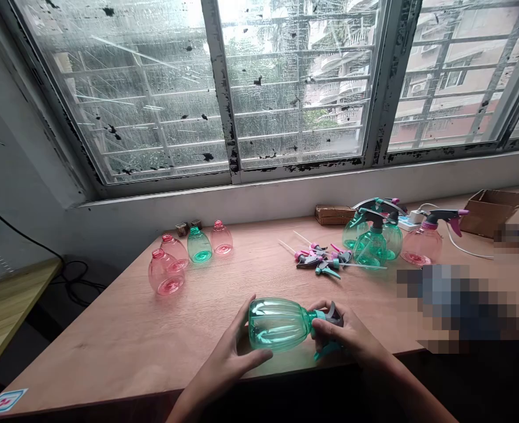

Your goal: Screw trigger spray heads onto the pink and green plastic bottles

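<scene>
A clear green spray bottle (279, 324) lies tilted on its side in the air near the table's front edge, its base toward the left. My left hand (237, 346) cups the bottle's base end, thumb below and fingers behind it. At the neck, my right hand (341, 329) has its fingers closed round the teal collar of the grey and teal spray head (332, 317). The trigger pokes out under my right fingers. Part of the head is hidden by that hand.
Several headless pink and green bottles (200, 247) stand at the back left. Loose spray heads with tubes (321, 258) lie mid-table. Fitted spray bottles (369, 247), a pink one (422, 244), a power strip (409, 222) and a cardboard box (492, 211) are at the right.
</scene>
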The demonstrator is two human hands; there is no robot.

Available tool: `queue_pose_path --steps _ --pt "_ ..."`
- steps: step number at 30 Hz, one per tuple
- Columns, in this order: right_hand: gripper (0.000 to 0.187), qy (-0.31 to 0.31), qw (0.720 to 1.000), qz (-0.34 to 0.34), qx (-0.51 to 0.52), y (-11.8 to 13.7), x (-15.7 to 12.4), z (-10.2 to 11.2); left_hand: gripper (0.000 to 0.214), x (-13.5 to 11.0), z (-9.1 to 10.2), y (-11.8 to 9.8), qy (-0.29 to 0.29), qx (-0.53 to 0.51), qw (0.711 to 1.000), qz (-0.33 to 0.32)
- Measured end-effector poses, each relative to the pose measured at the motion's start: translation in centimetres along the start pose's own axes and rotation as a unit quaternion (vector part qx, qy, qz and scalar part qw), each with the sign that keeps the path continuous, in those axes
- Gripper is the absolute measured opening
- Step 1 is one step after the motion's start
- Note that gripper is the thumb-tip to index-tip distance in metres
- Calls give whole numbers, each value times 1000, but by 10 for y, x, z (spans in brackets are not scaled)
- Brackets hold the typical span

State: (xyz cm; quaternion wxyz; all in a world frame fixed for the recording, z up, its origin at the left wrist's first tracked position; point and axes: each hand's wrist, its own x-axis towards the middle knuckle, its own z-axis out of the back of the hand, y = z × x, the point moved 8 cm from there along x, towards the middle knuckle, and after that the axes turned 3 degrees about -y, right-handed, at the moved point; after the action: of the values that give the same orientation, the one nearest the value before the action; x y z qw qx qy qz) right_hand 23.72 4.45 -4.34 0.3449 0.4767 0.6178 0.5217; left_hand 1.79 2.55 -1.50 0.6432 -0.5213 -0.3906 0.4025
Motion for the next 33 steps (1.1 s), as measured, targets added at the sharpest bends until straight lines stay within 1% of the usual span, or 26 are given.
queue_pose_path --steps 3,6,9,14,18,20,22,24,27,30,33 --pt "40 -3 1000 -6 -2 0 0 0 97 0 -4 -5 0 -38 999 -13" --pt "41 -8 1000 -7 -3 2 0 0 96 0 -6 -7 -2 -64 998 -24" --pt "41 -11 1000 -5 -8 3 0 0 95 1 -6 -7 2 -66 998 -24" --pt "39 -5 1000 1 -7 2 1 0 94 0 -4 -7 -10 -60 998 -27" --pt "38 -4 1000 3 -2 1 1 0 102 -1 -2 0 -17 -68 997 -7" --pt "38 -6 1000 1 -1 1 1 0 102 0 -4 2 2 -87 996 -5" --pt "38 -7 1000 -2 -1 1 1 0 97 0 -8 2 27 -98 995 -9" --pt "39 -5 1000 -2 0 2 1 0 93 0 -8 0 29 -89 995 -17" --pt "40 -2 1000 -1 1 3 0 -1 95 0 -7 -4 21 -70 997 -28" --pt "40 -2 1000 -1 1 2 0 -1 100 -1 -9 -5 37 -63 997 -23" --pt "41 -4 1000 -7 -3 0 0 0 100 -1 -6 -2 28 -50 998 -18"
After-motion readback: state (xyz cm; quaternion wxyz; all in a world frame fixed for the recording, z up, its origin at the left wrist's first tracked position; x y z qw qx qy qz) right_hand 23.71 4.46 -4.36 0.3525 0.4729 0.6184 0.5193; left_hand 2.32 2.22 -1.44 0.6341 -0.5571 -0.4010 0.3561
